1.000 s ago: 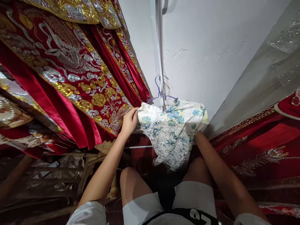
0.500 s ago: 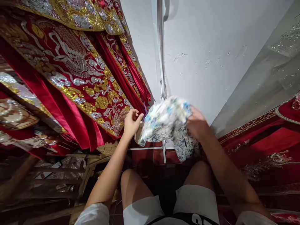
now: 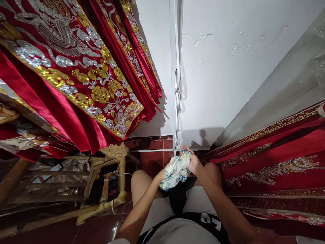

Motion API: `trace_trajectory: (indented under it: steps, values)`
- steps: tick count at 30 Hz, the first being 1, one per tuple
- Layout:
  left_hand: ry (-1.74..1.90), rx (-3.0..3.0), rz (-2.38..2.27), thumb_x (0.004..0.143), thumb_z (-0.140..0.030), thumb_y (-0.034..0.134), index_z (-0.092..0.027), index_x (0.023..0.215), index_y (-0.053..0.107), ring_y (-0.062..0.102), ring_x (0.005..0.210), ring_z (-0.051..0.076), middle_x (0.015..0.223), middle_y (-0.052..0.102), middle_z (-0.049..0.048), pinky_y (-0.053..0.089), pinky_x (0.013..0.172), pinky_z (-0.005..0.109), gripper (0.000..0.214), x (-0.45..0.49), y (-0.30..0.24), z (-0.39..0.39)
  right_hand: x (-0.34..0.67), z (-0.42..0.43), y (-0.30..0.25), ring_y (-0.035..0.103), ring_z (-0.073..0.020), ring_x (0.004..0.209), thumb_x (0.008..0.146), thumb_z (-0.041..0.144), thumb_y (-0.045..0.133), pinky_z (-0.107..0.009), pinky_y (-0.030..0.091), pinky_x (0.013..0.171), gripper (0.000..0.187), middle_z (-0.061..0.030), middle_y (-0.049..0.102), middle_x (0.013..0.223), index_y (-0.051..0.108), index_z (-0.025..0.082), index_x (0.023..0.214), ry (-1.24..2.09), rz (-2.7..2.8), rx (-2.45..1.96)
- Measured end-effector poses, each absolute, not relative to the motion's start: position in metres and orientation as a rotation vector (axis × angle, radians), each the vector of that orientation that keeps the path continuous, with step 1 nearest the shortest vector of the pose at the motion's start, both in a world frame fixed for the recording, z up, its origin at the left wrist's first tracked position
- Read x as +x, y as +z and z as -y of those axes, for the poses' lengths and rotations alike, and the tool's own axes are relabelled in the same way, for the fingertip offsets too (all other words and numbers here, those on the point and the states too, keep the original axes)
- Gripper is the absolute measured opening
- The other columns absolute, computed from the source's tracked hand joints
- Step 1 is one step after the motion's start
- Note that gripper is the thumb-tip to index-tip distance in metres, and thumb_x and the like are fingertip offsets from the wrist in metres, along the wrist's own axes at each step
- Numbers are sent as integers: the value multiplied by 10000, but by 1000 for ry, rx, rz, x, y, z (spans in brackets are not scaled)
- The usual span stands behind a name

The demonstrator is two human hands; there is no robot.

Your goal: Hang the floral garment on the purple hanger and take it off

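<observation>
A bunched white cloth with a blue, green and yellow floral print is held low over my lap, between my knees. My left hand grips its left side, with most of the fingers hidden by the fabric. At the upper right edge, my right hand pinches the cloth between thumb and fingers. Its folds hang gathered between both hands, so the cloth's full shape cannot be made out.
Red embroidered hangings with gold and silver sequins fill the left. More red beaded fabric lies at the right. A bamboo bench bears phones and a cable. A white metal stand rises ahead by the wall.
The cloth, blurred and spread out before, has come down closer to my lap and is bunched up. My left hand, apart from the hangings now, has moved right and down onto it.
</observation>
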State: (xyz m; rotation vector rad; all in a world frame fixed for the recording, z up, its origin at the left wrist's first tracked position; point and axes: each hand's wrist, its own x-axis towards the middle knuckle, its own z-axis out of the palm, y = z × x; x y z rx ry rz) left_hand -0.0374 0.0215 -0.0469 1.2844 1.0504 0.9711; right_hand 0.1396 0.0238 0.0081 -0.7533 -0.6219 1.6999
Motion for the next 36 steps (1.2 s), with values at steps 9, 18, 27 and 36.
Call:
trace_trajectory:
  steps: [9,18,27,36]
  values:
    - [971,1375,-1034,695,-410,807,-214,696,753,654,821,288,803,728,83,538,859,458,203,-41,-34,-12,159,6,14,550,-151,616,651,266,785,-263,458,580,219,6,663,717,742,237,864,1846,617,-828]
    - [1383,1748,-897,860,-592,652,-256,495,532,416,588,211,509,452,31,392,628,415,511,-27,62,-7,188,34,35,671,-268,826,683,454,884,-425,531,766,309,-67,742,908,787,289,926,1914,1087,-728]
    - [1821,1146,-523,992,-656,365,-216,486,243,213,554,202,475,68,3,315,525,352,682,-34,139,-20,204,-16,57,405,-279,1488,877,440,753,-487,213,1284,519,-55,566,1519,642,336,1374,1045,1237,-1097]
    - [2032,1011,-422,1032,-651,380,-201,543,252,110,575,190,567,-6,-18,286,499,301,678,-75,143,-76,224,-33,91,694,-222,812,869,534,737,-342,580,815,322,-23,731,805,771,215,893,1293,1318,-923]
